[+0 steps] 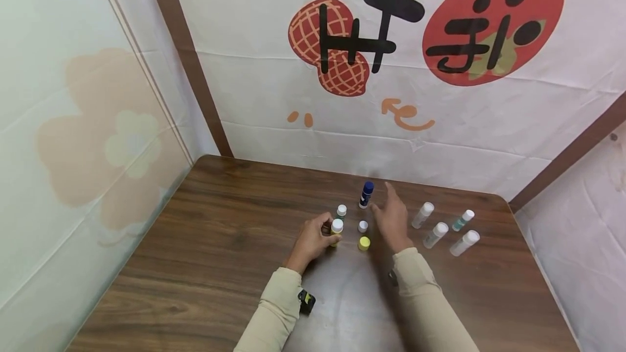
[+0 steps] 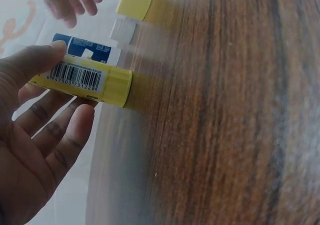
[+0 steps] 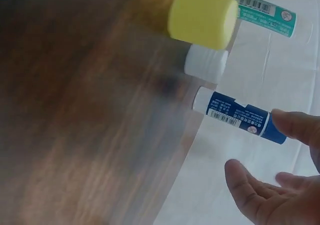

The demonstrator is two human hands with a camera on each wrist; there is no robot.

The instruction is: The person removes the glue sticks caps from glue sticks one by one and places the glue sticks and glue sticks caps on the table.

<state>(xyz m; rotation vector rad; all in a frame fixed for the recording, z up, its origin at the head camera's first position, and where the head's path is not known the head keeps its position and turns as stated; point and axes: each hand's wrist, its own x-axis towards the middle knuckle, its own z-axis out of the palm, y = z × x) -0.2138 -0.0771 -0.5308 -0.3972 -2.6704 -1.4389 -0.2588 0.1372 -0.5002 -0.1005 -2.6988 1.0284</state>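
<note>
Left grip pinches yellow stick upright near green stick; right grip, spread beside upright blue stick on bench, could topple it by closing off-centre.

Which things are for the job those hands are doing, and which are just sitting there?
Probably for the job:
yellow glue stick, held by the left hand
blue glue stick, next to the right hand
loose yellow cap and white cap, between the hands
maybe the green glue stick

Probably just sitting there:
three white tubes
teal-labelled tube
</note>
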